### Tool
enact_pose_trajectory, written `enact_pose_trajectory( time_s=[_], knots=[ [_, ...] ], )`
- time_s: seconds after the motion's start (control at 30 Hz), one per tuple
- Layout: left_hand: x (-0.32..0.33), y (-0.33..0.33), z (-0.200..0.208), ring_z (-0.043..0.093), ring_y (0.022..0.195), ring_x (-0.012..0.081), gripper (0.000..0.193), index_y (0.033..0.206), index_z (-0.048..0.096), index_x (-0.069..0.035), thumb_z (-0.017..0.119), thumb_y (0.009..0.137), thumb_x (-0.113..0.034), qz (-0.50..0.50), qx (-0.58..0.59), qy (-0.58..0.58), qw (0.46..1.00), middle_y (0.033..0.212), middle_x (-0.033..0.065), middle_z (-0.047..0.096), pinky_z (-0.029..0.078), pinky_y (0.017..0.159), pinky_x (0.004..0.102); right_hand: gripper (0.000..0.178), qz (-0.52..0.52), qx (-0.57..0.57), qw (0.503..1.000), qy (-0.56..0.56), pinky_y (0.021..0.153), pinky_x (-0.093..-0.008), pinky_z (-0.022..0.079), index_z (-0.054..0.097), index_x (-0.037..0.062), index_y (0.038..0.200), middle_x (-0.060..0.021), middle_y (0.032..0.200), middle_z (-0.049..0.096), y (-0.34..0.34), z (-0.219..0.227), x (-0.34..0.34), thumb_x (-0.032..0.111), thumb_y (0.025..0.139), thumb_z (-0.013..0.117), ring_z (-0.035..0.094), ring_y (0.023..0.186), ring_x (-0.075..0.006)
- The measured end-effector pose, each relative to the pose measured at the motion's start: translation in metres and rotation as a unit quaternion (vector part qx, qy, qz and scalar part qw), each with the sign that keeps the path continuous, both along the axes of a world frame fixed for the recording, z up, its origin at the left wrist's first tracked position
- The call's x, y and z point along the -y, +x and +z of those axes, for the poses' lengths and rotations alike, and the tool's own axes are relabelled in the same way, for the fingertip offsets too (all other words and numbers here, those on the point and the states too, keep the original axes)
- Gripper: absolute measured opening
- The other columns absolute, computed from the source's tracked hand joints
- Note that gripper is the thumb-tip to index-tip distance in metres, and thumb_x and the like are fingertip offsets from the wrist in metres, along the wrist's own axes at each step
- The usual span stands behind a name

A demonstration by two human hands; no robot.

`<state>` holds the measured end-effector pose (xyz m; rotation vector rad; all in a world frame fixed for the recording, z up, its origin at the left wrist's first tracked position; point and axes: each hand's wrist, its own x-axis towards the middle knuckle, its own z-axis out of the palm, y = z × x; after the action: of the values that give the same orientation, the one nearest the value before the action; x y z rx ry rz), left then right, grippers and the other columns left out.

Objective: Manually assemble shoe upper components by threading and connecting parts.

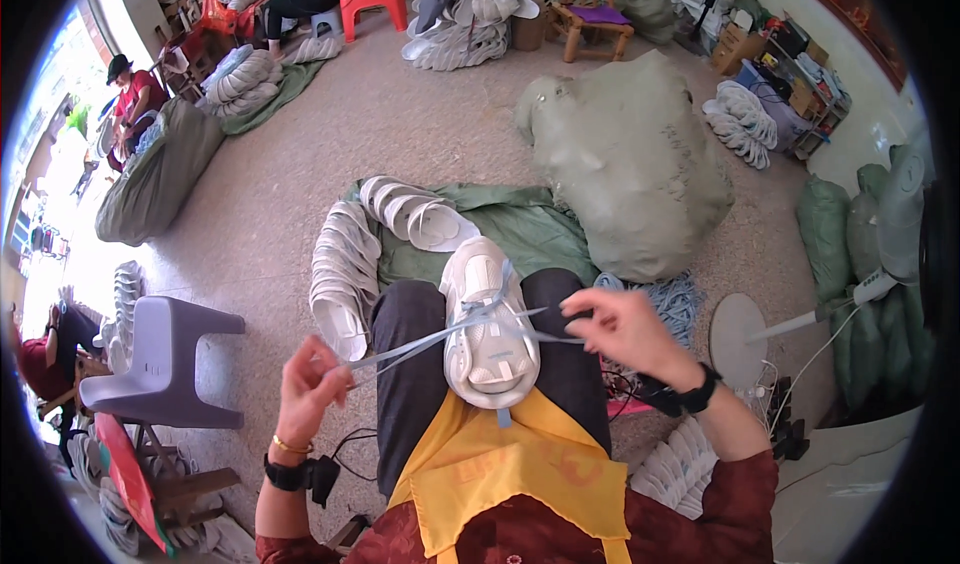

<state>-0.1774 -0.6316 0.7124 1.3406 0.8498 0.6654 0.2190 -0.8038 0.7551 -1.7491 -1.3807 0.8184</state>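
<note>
A white sneaker [492, 359] rests across my dark-trousered thighs, its heel opening nearest my body. Pale blue shoelace [412, 346] runs through its upper part and crosses above the tongue. Left of the shoe, my left hand [312, 389] is closed in a pinch on strands of the lace, which stretch taut from the shoe. To the right, my right hand [630, 336] pinches another stretch of the lace between thumb and fingers. A loose lace tip points rightward between the shoe and my right hand. Over my lap lies a yellow apron [515, 469].
Rows of white shoe uppers [345, 279] lie ahead on a green cloth [490, 229]. A bundle of blue laces [665, 304] sits beside a big stuffed sack [640, 174]. A grey plastic chair [165, 354] stands left, a fan [740, 339] right. Other people sit far left.
</note>
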Motion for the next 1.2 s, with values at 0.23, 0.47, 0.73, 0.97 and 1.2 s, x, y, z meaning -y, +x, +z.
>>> enact_pose_trajectory(
  time_s=[0.23,0.47,0.73,0.97,1.2],
  knots=[
    [-0.026,-0.049,-0.035,0.064,0.069,0.0153,0.018,0.095,0.053,-0.002,0.069,0.095,-0.01,0.083,-0.283,0.242,0.924,0.082,0.0071,0.065,0.055,0.063,0.0294,0.016,0.124,0.117,0.984,0.061,0.056,-0.0286,0.052,0.073,0.0018,0.101,-0.0116,0.082,0.074,-0.006,-0.034,-0.022,0.011,0.089,0.076,0.067,0.06,-0.0162],
    [-0.016,0.051,-0.017,0.072,0.093,0.0286,0.017,0.104,0.064,0.002,0.069,0.087,0.003,0.012,-0.16,0.316,0.935,0.105,0.0145,0.071,0.056,0.085,0.0364,0.014,0.101,0.157,0.969,0.162,0.068,-0.0411,0.056,0.068,0.0012,0.104,-0.0147,0.103,0.07,-0.014,-0.033,-0.073,0.005,0.09,0.069,0.07,0.082,-0.034],
    [-0.018,0.138,-0.019,0.067,0.085,0.0285,0.015,0.099,0.06,0.001,0.07,0.087,0.0,-0.065,-0.152,0.35,0.922,0.091,0.0129,0.067,0.053,0.079,0.0354,0.013,0.207,0.246,0.936,0.14,0.075,-0.0409,0.057,0.067,0.001,0.103,-0.013,0.107,0.068,0.0,-0.049,-0.124,0.005,0.091,0.068,0.069,0.089,-0.0354],
    [-0.034,0.147,-0.008,0.056,0.081,0.0297,0.012,0.084,0.059,0.0,0.071,0.082,0.003,-0.116,-0.125,0.427,0.888,0.082,0.0103,0.057,0.047,0.068,0.0365,0.007,0.183,0.201,0.951,0.144,0.07,-0.0396,0.055,0.068,0.0005,0.095,-0.0144,0.093,0.067,0.008,-0.057,-0.132,0.006,0.091,0.069,0.068,0.081,-0.0353],
    [-0.046,0.152,-0.016,0.055,0.078,0.0294,0.012,0.083,0.058,0.0,0.07,0.083,0.002,-0.182,-0.08,0.407,0.892,0.082,0.0116,0.055,0.046,0.067,0.0366,0.01,0.104,0.017,0.994,0.04,0.06,-0.0276,0.05,0.068,-0.0022,0.095,-0.0057,0.075,0.068,0.011,-0.064,-0.141,0.008,0.093,0.071,0.061,0.065,-0.0096]
  ],
)
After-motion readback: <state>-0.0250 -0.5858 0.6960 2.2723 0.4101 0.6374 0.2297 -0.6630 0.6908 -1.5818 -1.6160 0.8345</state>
